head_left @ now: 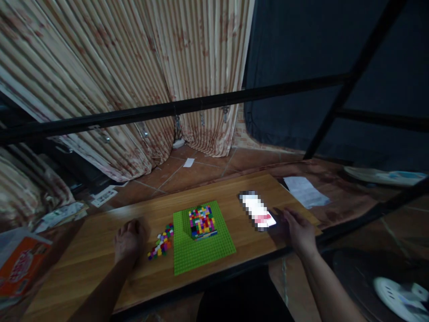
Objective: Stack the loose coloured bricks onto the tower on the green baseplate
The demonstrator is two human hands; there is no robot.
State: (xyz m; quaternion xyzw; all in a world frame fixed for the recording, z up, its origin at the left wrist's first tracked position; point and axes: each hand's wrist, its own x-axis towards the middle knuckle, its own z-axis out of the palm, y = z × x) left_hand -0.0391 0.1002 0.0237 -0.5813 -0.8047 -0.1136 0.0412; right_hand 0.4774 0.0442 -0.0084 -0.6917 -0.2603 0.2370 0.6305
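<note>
My left hand (pixel 128 241) rests on the wooden table with its fingers curled in, left of a loose pile of small coloured building bricks (pixel 161 243). No object shows in it. Right of the pile lies a green baseplate (pixel 197 257). A multicoloured block built of bricks (pixel 202 221) stands on it. My right hand (pixel 300 229) is at the table's right side, just right of a phone (pixel 257 210) with a bright, pixelated screen. Its fingers are partly stretched towards the phone and hold nothing that I can see; whether they touch it is unclear.
A dark metal bar (pixel 208 99) crosses beyond the wooden table (pixel 140 286). An orange and white package (pixel 23 266) is at the left. A white paper (pixel 304 191) lies past the table's right end, and a white power strip (pixel 398 297) is at lower right.
</note>
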